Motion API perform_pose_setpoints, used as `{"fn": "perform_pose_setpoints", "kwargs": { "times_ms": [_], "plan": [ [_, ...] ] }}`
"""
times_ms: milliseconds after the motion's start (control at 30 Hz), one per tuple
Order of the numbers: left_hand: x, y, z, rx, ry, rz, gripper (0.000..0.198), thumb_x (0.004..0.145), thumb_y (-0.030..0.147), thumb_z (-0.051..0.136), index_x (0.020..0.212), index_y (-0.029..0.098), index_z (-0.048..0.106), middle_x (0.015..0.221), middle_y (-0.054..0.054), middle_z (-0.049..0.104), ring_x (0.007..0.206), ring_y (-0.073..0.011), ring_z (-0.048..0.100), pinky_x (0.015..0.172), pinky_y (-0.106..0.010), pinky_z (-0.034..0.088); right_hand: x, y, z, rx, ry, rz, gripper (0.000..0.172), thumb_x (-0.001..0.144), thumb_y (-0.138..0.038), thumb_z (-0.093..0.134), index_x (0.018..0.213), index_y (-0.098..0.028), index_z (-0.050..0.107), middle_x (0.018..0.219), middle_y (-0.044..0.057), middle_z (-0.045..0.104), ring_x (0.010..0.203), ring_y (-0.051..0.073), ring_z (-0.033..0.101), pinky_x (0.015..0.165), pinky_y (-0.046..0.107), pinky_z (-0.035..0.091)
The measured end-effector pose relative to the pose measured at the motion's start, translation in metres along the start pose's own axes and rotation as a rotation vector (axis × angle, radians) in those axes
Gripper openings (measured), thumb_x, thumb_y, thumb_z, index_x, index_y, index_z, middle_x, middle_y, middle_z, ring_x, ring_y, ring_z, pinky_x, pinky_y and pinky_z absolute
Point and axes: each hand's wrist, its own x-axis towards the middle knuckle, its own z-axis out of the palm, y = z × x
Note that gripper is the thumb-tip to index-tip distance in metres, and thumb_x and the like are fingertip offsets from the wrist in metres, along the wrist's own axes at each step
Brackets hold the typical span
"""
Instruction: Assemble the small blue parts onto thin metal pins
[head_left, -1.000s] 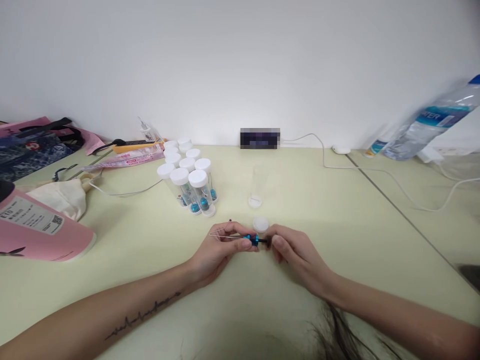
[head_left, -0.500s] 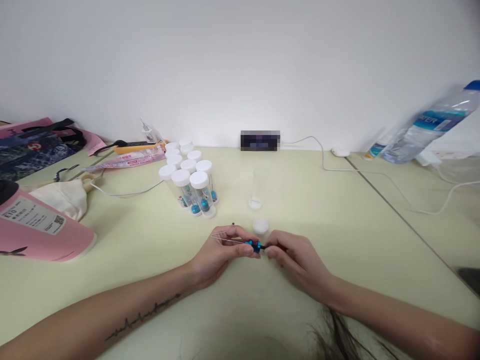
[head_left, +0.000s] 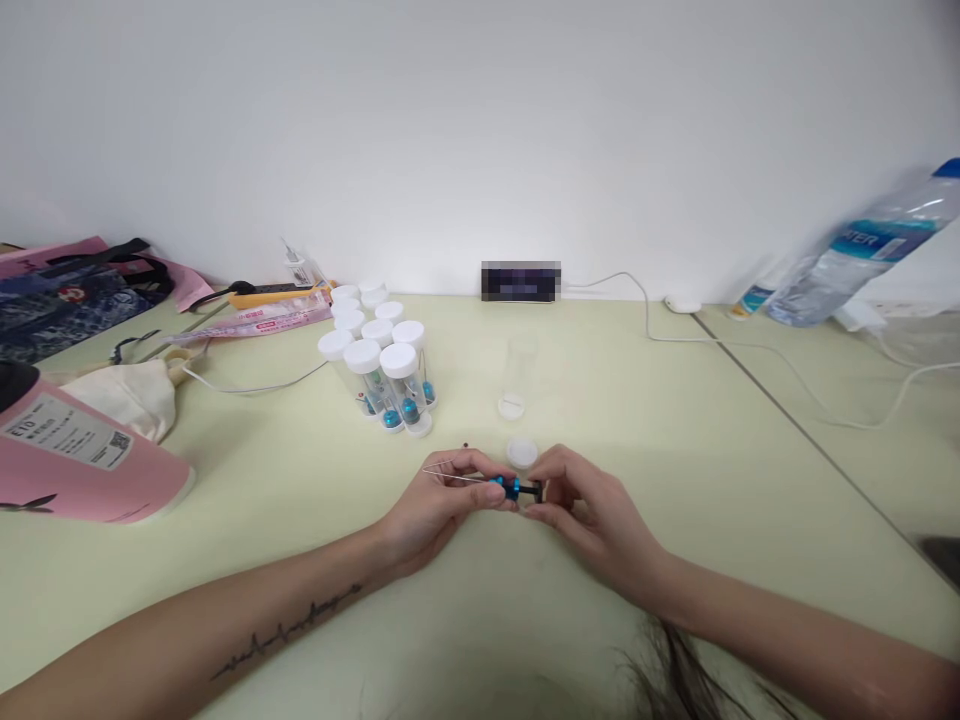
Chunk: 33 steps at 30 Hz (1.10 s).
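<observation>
My left hand [head_left: 444, 500] is closed, its thumb and fingers pinching a small blue metal piece [head_left: 508, 488]. From this piece a thin bent wire [head_left: 454, 473] runs back to the left over my fingers, with a tiny dark red bead at one tip. A black stem with a wider end [head_left: 532, 491] sticks out to the right. The fingertips of my right hand [head_left: 589, 505] are closed around that wider end. Just beyond the hands lies a round white cap [head_left: 522, 453]. Behind it an uncapped clear tube [head_left: 517, 375] stands on the table.
Several white-capped clear tubes [head_left: 401, 362] holding blue parts stand in a group left of centre. A pink tumbler [head_left: 112, 450] is at the left. Against the wall sit a pixelated dark display [head_left: 520, 281] and a water bottle [head_left: 862, 250]. A white cable [head_left: 772, 350] crosses the right side.
My right hand has shifted its fingers from the stem to its end, so more of the black stem and its wider end show. The left hand has barely moved.
</observation>
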Motion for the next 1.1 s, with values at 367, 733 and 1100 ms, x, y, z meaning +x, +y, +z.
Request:
{"fn": "perform_pose_setpoints", "kwargs": {
  "times_ms": [367,733,1100],
  "plan": [
    [0.0015,-0.0006,-0.0009,0.016,0.046,0.033,0.016,0.069,0.014,0.073,0.084,0.012,0.068,0.083,-0.007,0.070,0.077,-0.0158,0.066,0.080,-0.030,0.049,0.0033,-0.0003,-0.0014,0.021,-0.006,-0.003,0.011,0.092,-0.031,0.047,0.089,-0.021,0.049,0.065,-0.004,0.045,0.058,0.012,0.042,0.054,0.022,0.034],
    [0.0006,0.0001,-0.0002,0.016,0.004,0.014,0.013,0.069,0.012,0.073,0.081,0.011,0.068,0.079,-0.005,0.070,0.074,-0.0134,0.065,0.077,-0.026,0.049,0.0031,-0.0009,-0.0027,-0.047,-0.035,-0.032,0.028,0.094,-0.034,0.044,0.071,-0.019,0.048,0.060,-0.004,0.043,0.055,0.011,0.039,0.052,0.022,0.030],
    [0.0019,0.0000,-0.0006,0.009,-0.022,0.014,0.012,0.069,0.011,0.072,0.081,0.011,0.069,0.078,-0.004,0.070,0.073,-0.0134,0.065,0.076,-0.026,0.050,0.0024,-0.0015,-0.0031,-0.070,-0.052,-0.048,0.034,0.094,-0.037,0.041,0.067,-0.019,0.049,0.058,-0.003,0.045,0.054,0.011,0.041,0.052,0.021,0.031]
  ]
}}
